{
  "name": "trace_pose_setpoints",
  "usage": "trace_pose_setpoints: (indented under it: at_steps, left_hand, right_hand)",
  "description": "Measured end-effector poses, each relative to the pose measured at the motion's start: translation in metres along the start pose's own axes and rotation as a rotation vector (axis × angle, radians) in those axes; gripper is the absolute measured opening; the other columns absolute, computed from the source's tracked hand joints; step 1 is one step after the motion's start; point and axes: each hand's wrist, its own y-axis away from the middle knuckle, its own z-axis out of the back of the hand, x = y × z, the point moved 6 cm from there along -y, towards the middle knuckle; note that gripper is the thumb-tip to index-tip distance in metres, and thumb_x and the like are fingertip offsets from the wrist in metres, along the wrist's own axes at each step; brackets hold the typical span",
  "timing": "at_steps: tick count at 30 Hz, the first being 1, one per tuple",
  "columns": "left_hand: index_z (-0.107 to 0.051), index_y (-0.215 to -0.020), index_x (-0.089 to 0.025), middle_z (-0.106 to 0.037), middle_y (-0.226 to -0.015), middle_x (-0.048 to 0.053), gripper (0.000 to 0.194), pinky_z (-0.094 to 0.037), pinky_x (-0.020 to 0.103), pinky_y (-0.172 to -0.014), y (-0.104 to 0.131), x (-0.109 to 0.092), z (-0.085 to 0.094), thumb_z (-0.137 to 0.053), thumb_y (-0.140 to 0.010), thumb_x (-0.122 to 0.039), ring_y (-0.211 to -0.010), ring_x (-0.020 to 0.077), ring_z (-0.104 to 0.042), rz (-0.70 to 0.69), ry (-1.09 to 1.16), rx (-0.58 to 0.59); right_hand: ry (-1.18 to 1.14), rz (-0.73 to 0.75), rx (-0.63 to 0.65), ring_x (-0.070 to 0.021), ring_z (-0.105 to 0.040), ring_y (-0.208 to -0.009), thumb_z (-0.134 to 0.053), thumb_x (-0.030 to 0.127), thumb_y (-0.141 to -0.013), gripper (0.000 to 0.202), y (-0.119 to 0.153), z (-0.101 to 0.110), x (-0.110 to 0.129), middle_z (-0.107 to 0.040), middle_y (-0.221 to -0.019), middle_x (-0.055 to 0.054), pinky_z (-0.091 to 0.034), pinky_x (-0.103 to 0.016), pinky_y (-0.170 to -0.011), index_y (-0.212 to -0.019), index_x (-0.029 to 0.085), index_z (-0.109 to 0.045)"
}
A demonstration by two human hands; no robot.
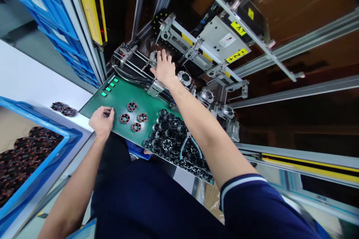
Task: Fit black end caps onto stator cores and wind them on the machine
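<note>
Blue crates (42, 11) stack at the far left, and a blue bin (36, 164) of dark wound stators sits off the green tabletop's (123, 99) left edge. The left hand (101, 120) rests curled near lit green buttons (109, 86) at that edge; whether it grips anything cannot be told. Four red-wound stators (133, 116) lie mid-tabletop, a black pile (171, 142) towards the right. The right hand (164, 68) lies spread, fingers loose, over a stator (153, 58) seated in the machine fixture (196, 50) beyond the far edge. It likely handles rigid and light, with fragile windings; the outer rim seems safest. Yellow labels (237, 55) seem to read "Y" and "Z".
</note>
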Motion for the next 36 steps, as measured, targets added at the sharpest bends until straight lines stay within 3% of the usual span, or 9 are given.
trace_pose_setpoints:
  at_steps: [5,7,11,14,17,21,24,30,36]
  left_hand:
    - [-0.081,-0.102,-0.022,-0.082,-0.094,0.006,0.022,-0.053,0.041,-0.089,-0.004,-0.009,0.006,-0.079,-0.099,-0.044,-0.083,0.0239,-0.067,-0.028,0.035,0.006]
    - [-0.077,-0.099,-0.023,-0.078,-0.091,0.004,0.024,-0.056,0.042,-0.09,-0.002,-0.015,0.009,-0.08,-0.095,-0.046,-0.081,0.0232,-0.066,-0.052,0.078,0.026]
    - [-0.061,-0.1,-0.026,-0.063,-0.09,-0.001,0.031,-0.06,0.041,-0.089,0.018,-0.036,0.029,-0.077,-0.095,-0.052,-0.085,0.0223,-0.065,-0.076,0.203,-0.022]
    - [-0.058,-0.107,-0.029,-0.06,-0.1,0.0,0.03,-0.059,0.045,-0.096,0.059,-0.079,0.042,-0.07,-0.11,-0.056,-0.097,0.0239,-0.068,-0.164,0.289,-0.081]
    - [-0.069,-0.114,-0.028,-0.071,-0.109,0.003,0.025,-0.061,0.048,-0.097,0.124,-0.165,0.019,-0.071,-0.116,-0.052,-0.1,0.0259,-0.071,-0.494,0.416,0.093]
    - [-0.087,-0.132,-0.027,-0.084,-0.13,0.009,0.03,-0.068,0.046,-0.109,0.231,-0.285,-0.06,-0.081,-0.115,-0.051,-0.115,0.0289,-0.081,-0.965,0.357,0.648]
    - [-0.082,-0.16,-0.025,-0.077,-0.158,0.018,0.045,-0.064,0.054,-0.124,0.297,-0.333,-0.111,-0.075,-0.121,-0.045,-0.146,0.0376,-0.072,-1.304,0.1,0.918]
    - [-0.092,-0.131,-0.02,-0.078,-0.148,0.023,0.025,-0.063,0.058,-0.112,0.332,-0.354,-0.159,-0.076,-0.119,-0.035,-0.146,0.0435,-0.066,-1.395,-0.178,0.879]
    - [-0.091,-0.123,-0.021,-0.083,-0.156,0.018,0.018,-0.061,0.058,-0.119,0.331,-0.355,-0.147,-0.079,-0.119,-0.033,-0.15,0.0418,-0.066,-1.364,-0.081,0.933]
  right_hand:
    - [-0.098,0.148,0.039,-0.0573,-0.038,-0.186,-0.084,0.056,-0.112,0.102,0.045,0.052,-0.033,-0.039,-0.204,-0.023,-0.036,-0.089,-0.149,-0.195,0.014,-0.044]
    - [-0.159,0.241,-0.038,-0.0487,-0.045,-0.184,-0.078,0.058,-0.116,0.091,0.11,0.092,-0.064,-0.05,-0.198,-0.018,-0.037,-0.077,-0.153,-0.194,0.018,-0.049]
    - [-0.391,0.235,-0.182,-0.0394,-0.069,-0.167,-0.073,0.076,-0.117,0.078,0.301,0.142,-0.142,-0.073,-0.18,-0.008,-0.05,-0.067,-0.149,-0.181,0.033,-0.068]
    - [-0.491,-0.076,-0.271,-0.0367,-0.086,-0.137,-0.078,0.07,-0.114,0.066,0.43,0.123,-0.213,-0.086,-0.158,-0.01,-0.067,-0.066,-0.13,-0.171,0.035,-0.077]
    - [-0.492,-0.367,-0.273,-0.0405,-0.088,-0.116,-0.084,0.071,-0.103,0.067,0.508,0.064,-0.266,-0.09,-0.141,-0.015,-0.071,-0.076,-0.118,-0.155,0.029,-0.085]
    - [-0.524,-0.485,-0.272,-0.0391,-0.087,-0.113,-0.089,0.055,-0.094,0.071,0.537,-0.004,-0.286,-0.088,-0.143,-0.019,-0.072,-0.072,-0.117,-0.156,0.022,-0.083]
    - [-0.564,-0.526,-0.296,-0.0322,-0.087,-0.1,-0.088,0.046,-0.095,0.079,0.536,-0.027,-0.287,-0.085,-0.153,-0.022,-0.075,-0.064,-0.111,-0.168,0.02,-0.074]
    - [-0.632,-0.554,-0.378,-0.0297,-0.084,-0.092,-0.094,0.069,-0.093,0.071,0.531,-0.037,-0.297,-0.088,-0.139,-0.016,-0.076,-0.06,-0.103,-0.147,0.024,-0.083]
    - [-0.681,-0.57,-0.472,-0.0267,-0.074,-0.074,-0.091,0.098,-0.082,0.078,0.529,-0.041,-0.304,-0.091,-0.117,-0.009,-0.073,-0.061,-0.089,-0.128,0.035,-0.088]
